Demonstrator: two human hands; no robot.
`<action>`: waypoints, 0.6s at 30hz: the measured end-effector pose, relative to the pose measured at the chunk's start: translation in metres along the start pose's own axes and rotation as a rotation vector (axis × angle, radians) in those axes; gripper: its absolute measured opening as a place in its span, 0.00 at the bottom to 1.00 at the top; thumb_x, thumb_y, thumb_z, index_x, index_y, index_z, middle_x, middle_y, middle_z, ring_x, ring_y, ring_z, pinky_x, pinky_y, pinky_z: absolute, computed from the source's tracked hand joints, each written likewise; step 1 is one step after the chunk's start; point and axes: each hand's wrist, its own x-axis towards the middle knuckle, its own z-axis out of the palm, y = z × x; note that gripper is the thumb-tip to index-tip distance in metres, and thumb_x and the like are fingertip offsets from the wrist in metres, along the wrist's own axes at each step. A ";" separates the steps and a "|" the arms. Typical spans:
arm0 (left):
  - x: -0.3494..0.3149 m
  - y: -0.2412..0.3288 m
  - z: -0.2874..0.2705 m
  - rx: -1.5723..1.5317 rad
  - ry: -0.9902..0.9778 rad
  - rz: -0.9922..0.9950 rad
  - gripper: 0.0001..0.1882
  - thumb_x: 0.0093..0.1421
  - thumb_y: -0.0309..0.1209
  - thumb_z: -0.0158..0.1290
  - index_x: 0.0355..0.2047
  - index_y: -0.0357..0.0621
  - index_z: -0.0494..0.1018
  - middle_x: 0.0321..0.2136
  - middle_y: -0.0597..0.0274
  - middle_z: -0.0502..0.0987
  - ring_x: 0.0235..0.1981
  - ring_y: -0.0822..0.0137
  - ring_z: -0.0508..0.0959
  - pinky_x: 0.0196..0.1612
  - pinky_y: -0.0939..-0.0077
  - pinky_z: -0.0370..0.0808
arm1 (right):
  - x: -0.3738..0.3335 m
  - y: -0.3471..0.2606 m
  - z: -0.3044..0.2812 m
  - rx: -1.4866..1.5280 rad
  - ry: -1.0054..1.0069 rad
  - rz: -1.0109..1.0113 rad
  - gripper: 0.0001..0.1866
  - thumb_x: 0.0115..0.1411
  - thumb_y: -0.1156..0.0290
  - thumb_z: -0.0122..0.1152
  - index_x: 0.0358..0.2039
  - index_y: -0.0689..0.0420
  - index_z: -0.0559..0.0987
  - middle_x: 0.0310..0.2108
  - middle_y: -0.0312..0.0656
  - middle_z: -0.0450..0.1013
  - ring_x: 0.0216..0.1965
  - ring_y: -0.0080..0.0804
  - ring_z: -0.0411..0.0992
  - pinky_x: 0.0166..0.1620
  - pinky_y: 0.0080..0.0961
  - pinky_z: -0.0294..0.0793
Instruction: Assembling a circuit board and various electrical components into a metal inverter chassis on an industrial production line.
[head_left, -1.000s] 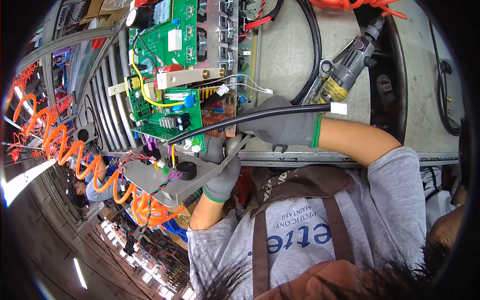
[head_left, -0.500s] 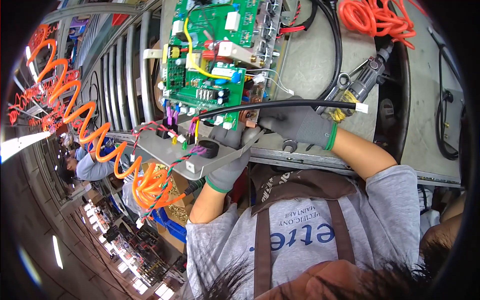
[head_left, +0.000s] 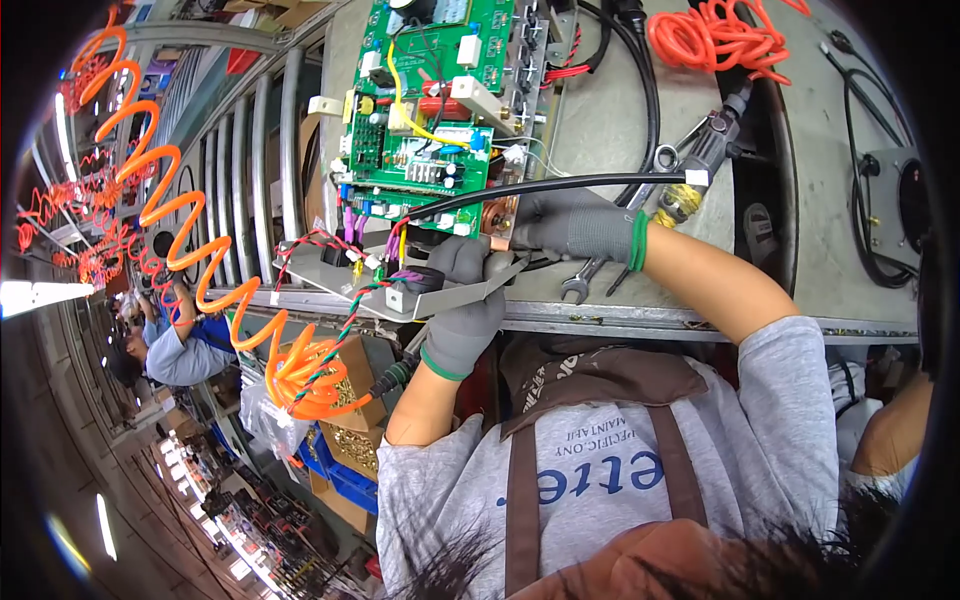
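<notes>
A green circuit board assembly (head_left: 440,110) with many parts stands at the workbench's near edge. In front of it a grey metal panel (head_left: 375,292) hangs tilted, with twisted wires and a round black part on it. My left hand (head_left: 465,315), in a grey glove, is closed around the panel's right end. My gloved right hand (head_left: 580,225) reaches to the assembly's lower right corner, beside a copper-coloured piece (head_left: 500,242). Its fingers are bent together there; their tips are partly hidden. A thick black cable (head_left: 560,184) with a white end label passes above my right hand.
Right of the assembly lie a pneumatic driver (head_left: 712,150), a ratchet wrench (head_left: 666,157) and an open-end wrench (head_left: 575,288). A coiled orange hose (head_left: 190,215) hangs at the left. Metal rollers (head_left: 258,160) run beyond it. Boxes of small brass-coloured parts (head_left: 355,450) stand below the bench.
The metal panel has tipped and its near edge has risen a little. My left hand has shifted slightly with it. My right hand stays at the assembly's corner. The whole view has moved somewhat.
</notes>
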 end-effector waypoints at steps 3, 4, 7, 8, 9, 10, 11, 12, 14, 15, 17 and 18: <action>0.001 0.003 -0.001 0.000 -0.047 -0.043 0.09 0.54 0.25 0.57 0.33 0.35 0.71 0.30 0.49 0.74 0.31 0.49 0.75 0.31 0.60 0.73 | 0.028 0.026 0.007 -0.196 0.108 -0.242 0.21 0.56 0.52 0.62 0.34 0.59 0.81 0.20 0.36 0.71 0.20 0.21 0.68 0.25 0.21 0.67; 0.002 0.003 -0.001 0.020 -0.030 -0.028 0.09 0.53 0.25 0.58 0.33 0.34 0.71 0.30 0.48 0.74 0.30 0.49 0.75 0.30 0.61 0.73 | 0.029 0.026 0.007 -0.188 0.110 -0.240 0.21 0.56 0.52 0.62 0.34 0.59 0.81 0.20 0.36 0.71 0.20 0.21 0.68 0.25 0.21 0.67; 0.007 0.006 -0.007 0.027 -0.081 -0.028 0.09 0.54 0.25 0.58 0.33 0.35 0.71 0.29 0.48 0.73 0.28 0.50 0.75 0.29 0.62 0.73 | 0.035 0.029 0.009 -0.234 0.108 -0.372 0.20 0.59 0.56 0.55 0.40 0.61 0.77 0.25 0.43 0.75 0.27 0.36 0.73 0.35 0.31 0.73; 0.010 0.008 -0.008 0.016 -0.142 -0.044 0.10 0.54 0.25 0.58 0.34 0.35 0.71 0.28 0.48 0.73 0.27 0.51 0.74 0.28 0.62 0.72 | 0.039 0.034 0.012 -0.343 0.136 -0.365 0.17 0.58 0.60 0.55 0.38 0.61 0.78 0.26 0.46 0.75 0.28 0.38 0.74 0.35 0.32 0.73; 0.011 0.007 -0.006 0.012 -0.146 -0.041 0.10 0.54 0.25 0.58 0.34 0.35 0.71 0.28 0.48 0.73 0.27 0.51 0.74 0.28 0.62 0.72 | 0.041 0.036 0.014 -0.451 0.164 -0.355 0.14 0.57 0.64 0.54 0.35 0.61 0.78 0.27 0.49 0.75 0.29 0.41 0.74 0.35 0.34 0.73; 0.009 0.005 -0.006 -0.008 -0.127 -0.038 0.10 0.54 0.25 0.58 0.34 0.35 0.70 0.28 0.49 0.72 0.27 0.51 0.74 0.28 0.62 0.72 | 0.038 0.033 0.017 -0.447 0.161 -0.353 0.14 0.57 0.64 0.54 0.35 0.61 0.78 0.27 0.49 0.75 0.29 0.41 0.74 0.35 0.34 0.73; 0.007 0.003 -0.005 -0.029 -0.108 -0.034 0.10 0.54 0.25 0.58 0.34 0.35 0.70 0.27 0.50 0.72 0.27 0.52 0.73 0.28 0.62 0.71 | 0.031 0.027 0.019 -0.482 0.206 -0.359 0.13 0.56 0.66 0.52 0.32 0.62 0.79 0.28 0.50 0.75 0.29 0.42 0.74 0.35 0.35 0.74; 0.006 0.003 -0.006 -0.030 -0.113 -0.036 0.10 0.54 0.25 0.58 0.34 0.35 0.70 0.27 0.50 0.72 0.27 0.52 0.73 0.28 0.62 0.71 | 0.028 0.024 0.022 -0.517 0.250 -0.365 0.12 0.56 0.67 0.51 0.30 0.62 0.79 0.28 0.50 0.75 0.30 0.43 0.74 0.36 0.35 0.74; 0.008 0.004 -0.005 0.017 -0.113 -0.014 0.10 0.54 0.24 0.57 0.35 0.36 0.69 0.26 0.51 0.71 0.26 0.53 0.72 0.27 0.63 0.70 | 0.027 0.030 0.024 -0.625 0.343 -0.392 0.12 0.56 0.69 0.50 0.27 0.65 0.78 0.26 0.52 0.74 0.28 0.45 0.74 0.35 0.36 0.74; 0.009 0.004 -0.005 0.009 -0.118 -0.010 0.10 0.54 0.24 0.57 0.35 0.36 0.69 0.26 0.51 0.71 0.26 0.53 0.72 0.27 0.63 0.70 | 0.026 0.037 0.024 -0.506 0.347 -0.434 0.13 0.56 0.68 0.50 0.27 0.65 0.77 0.26 0.53 0.74 0.29 0.47 0.73 0.36 0.37 0.74; 0.008 0.002 -0.005 0.009 -0.124 0.002 0.10 0.55 0.24 0.56 0.36 0.36 0.69 0.26 0.51 0.71 0.26 0.54 0.72 0.27 0.63 0.69 | 0.024 0.033 0.020 -0.387 0.335 -0.482 0.13 0.56 0.68 0.50 0.26 0.66 0.76 0.25 0.54 0.73 0.29 0.48 0.73 0.36 0.38 0.74; 0.007 0.001 -0.004 0.011 -0.125 -0.003 0.10 0.55 0.24 0.56 0.36 0.36 0.69 0.26 0.51 0.71 0.26 0.54 0.72 0.27 0.63 0.69 | 0.021 0.029 0.016 -0.372 0.272 -0.408 0.14 0.56 0.67 0.49 0.27 0.66 0.76 0.25 0.54 0.73 0.29 0.49 0.73 0.37 0.38 0.74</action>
